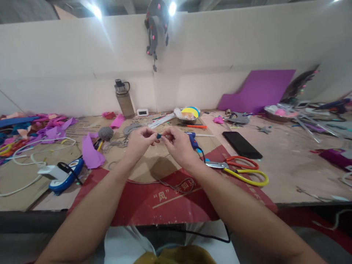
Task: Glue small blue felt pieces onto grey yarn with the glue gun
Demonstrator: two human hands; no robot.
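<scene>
A small dark blue piece [158, 136] is pinched between my two hands above the cardboard; its kind is too small to make out. My left hand [140, 142] closes thumb and forefinger on its left end. From the other side, my right hand [177, 143] grips it with the fingertips. Below them, a loose grey yarn strand [181, 186] lies over the red printed cardboard [132, 209]. Just behind my right hand is a blue glue gun [193, 140], partly hidden. Scissors [239, 168] with one red and one yellow handle lie by my right forearm.
A black phone [242, 145] lies on the right. On the left are a blue power strip [67, 178], purple felt [92, 152], a grey yarn ball [106, 133] and felt scraps. A bottle [125, 101] and a bowl [188, 119] stand by the wall.
</scene>
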